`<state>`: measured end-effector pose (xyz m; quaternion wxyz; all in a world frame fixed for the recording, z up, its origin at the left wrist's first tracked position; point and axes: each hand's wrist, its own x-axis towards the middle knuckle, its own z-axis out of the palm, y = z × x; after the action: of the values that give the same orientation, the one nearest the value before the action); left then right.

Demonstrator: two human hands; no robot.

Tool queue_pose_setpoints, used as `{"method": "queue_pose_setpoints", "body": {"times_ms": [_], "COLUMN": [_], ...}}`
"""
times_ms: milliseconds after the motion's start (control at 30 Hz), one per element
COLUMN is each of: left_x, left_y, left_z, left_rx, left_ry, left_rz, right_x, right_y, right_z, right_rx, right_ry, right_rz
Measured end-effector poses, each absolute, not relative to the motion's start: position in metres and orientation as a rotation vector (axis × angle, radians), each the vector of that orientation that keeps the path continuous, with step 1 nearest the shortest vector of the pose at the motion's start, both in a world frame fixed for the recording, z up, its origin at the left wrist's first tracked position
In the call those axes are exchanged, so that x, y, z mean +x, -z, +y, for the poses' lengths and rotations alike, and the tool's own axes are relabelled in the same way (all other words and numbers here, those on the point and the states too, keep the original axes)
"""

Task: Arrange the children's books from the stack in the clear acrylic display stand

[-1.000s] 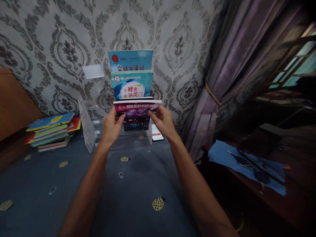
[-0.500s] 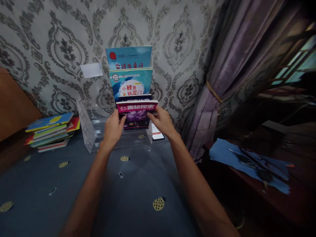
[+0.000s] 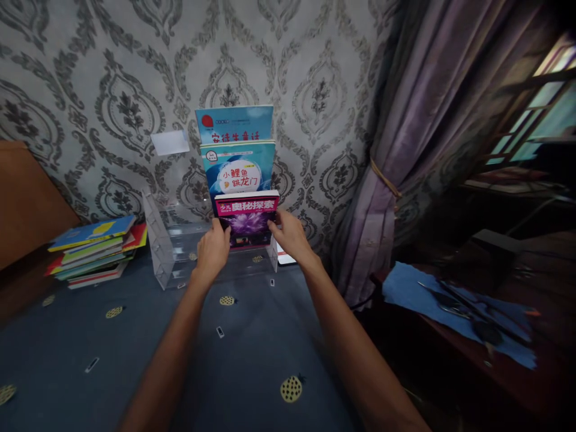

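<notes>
A purple and pink book [image 3: 246, 221] is upright at the front of a clear acrylic tiered rack [image 3: 157, 240]. My left hand [image 3: 214, 246] grips its left edge, thumb on the cover. At the right edge my right hand [image 3: 291, 235] holds it in the same way. Behind it stand a light-blue book with a white circle [image 3: 238, 171] and, farther back and higher, another blue book [image 3: 234, 123] with red lettering. The purple book covers the lower part of the book behind it. Whether its bottom edge rests in the rack cannot be made out.
Several books lie in a stack [image 3: 96, 249] left of the rack. A phone [image 3: 285, 257] is partly hidden behind my right hand. On the right, a blue cloth [image 3: 414, 291] bears dark tools. A tied purple curtain [image 3: 366, 240] hangs beside the patterned wall.
Between my hands, the purple book now stands more upright, with more of its cover showing. It now hides the dark book that showed behind it. The view has tilted up slightly.
</notes>
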<state>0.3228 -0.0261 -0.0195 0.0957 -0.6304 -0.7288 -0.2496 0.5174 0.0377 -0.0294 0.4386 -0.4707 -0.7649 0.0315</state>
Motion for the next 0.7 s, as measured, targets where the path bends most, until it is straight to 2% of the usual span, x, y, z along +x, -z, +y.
{"method": "queue_pose_setpoints", "body": {"times_ms": [233,700], "left_x": [0.322,0.327], "left_y": [0.029,0.034], "left_z": [-0.021,-0.018], "left_rx": [-1.892,-1.853], "left_ry": [0.756,0.794], "left_rz": [-2.128,-2.137], "right_x": [0.512,0.506], "right_y": [0.027,0.027], "right_z": [0.032,0.031], "right_rx": [-1.304,-1.3], "right_ry": [-0.054,-0.03], "right_rz": [-1.911,-1.854]}}
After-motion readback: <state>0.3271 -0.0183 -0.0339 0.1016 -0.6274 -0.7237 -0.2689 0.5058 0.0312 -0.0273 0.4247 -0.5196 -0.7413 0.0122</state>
